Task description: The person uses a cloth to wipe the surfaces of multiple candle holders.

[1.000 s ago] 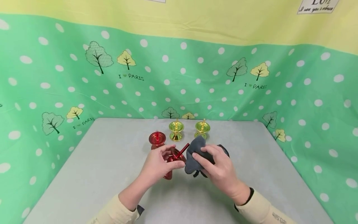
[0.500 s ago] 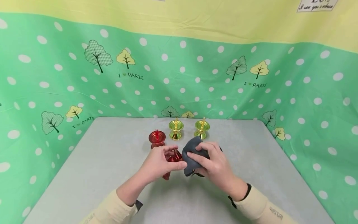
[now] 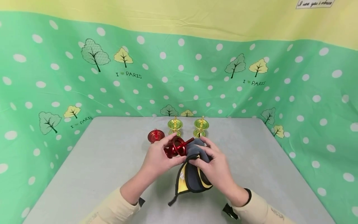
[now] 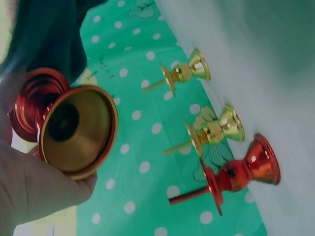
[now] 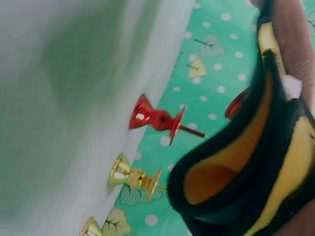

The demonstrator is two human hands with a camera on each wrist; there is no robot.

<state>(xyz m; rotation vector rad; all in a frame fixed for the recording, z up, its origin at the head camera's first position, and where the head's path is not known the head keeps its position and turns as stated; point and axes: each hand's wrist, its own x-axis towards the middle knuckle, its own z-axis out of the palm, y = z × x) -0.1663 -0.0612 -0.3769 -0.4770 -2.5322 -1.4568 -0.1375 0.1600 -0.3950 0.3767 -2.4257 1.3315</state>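
My left hand [image 3: 156, 157] grips a shiny red candle holder [image 3: 176, 147], tilted so its dish and spike point right. In the left wrist view the hollow base [image 4: 81, 132] of that holder shows. My right hand [image 3: 219, 166] pinches a dark grey cloth item [image 3: 193, 179] with yellow panels, black edging and a short loop hanging down. The bunched grey part of the cloth [image 3: 195, 146] lies right at the tip of the spike. In the right wrist view the cloth's yellow inner side [image 5: 216, 182] opens like a pocket, and it hides most of the held holder.
A second red candle holder [image 3: 156, 136] stands upright behind my left hand. Two gold candle holders [image 3: 175, 124] stand side by side near the back edge of the grey table [image 3: 112, 161]. A green polka-dot curtain [image 3: 181, 77] hangs behind and along both sides.
The cloth has come off the held holder's spike, and its yellow panels now hang below my right hand. The red holder has risen slightly, its dish turned into view.
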